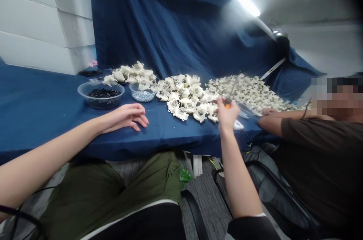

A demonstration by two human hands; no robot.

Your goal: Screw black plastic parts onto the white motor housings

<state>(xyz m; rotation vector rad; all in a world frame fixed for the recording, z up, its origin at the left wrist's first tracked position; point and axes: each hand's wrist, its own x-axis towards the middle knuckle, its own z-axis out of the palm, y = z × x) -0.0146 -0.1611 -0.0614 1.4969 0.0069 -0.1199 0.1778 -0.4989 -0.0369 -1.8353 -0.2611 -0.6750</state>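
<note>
My left hand (126, 117) lies on the blue tablecloth near the front edge, its fingers loosely bent and apart, with nothing in them. My right hand (228, 115) is closed around the orange and black handle of a screwdriver (227, 102), whose thin shaft points up and away. Beyond my hands lies a heap of cream plastic parts (184, 96), several showing grey round centres. Ahead of my left hand stand a clear bowl of small black pieces (102, 94) and a smaller clear tub of small silvery pieces (143, 94), which look like screws.
More cream parts (130, 73) sit behind the tubs, and a wide spread of them (249, 90) covers the right side. A clear tray (244, 111) lies beside my right hand. At the right sits a person in a dark shirt (320, 157), forearm on the table. Blue cloth (170, 24) hangs behind.
</note>
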